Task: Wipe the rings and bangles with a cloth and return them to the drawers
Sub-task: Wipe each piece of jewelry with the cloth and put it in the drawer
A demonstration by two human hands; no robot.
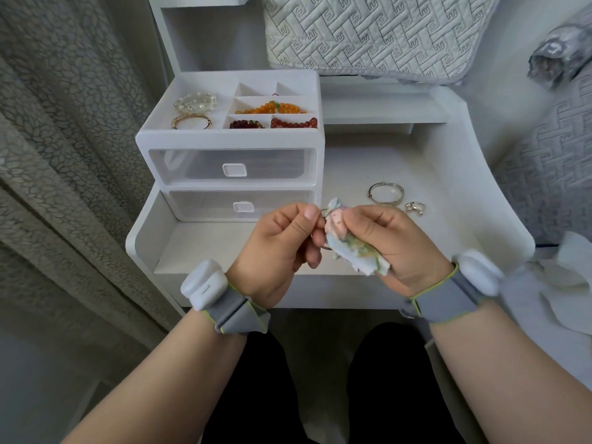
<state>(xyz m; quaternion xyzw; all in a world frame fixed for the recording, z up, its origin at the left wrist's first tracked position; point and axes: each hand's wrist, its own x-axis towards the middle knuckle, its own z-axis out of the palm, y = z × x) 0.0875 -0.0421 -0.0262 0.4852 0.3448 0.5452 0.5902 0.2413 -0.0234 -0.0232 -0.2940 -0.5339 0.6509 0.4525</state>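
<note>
My left hand (282, 241) pinches a thin metal bangle (324, 213), mostly hidden between my hands. A crumpled pastel patterned cloth (344, 240), gripped by my right hand (397, 241), is wrapped round the bangle's right side. Both hands hover above the white desk (352, 168). A silver bangle (385, 193) and a small silver ring piece (415, 208) lie on the desk just beyond my right hand. The white organiser (230, 142) stands at the left, with both clear drawers (234, 169) closed.
The organiser's open top tray (192, 88) holds a pearl bracelet (194, 102), a gold bangle (191, 121), and orange (272, 108) and red bead strings (294, 124). Grey curtain (64, 139) hangs left. Quilted bedding (384, 36) lies behind and right; white tissue (567, 277) at right.
</note>
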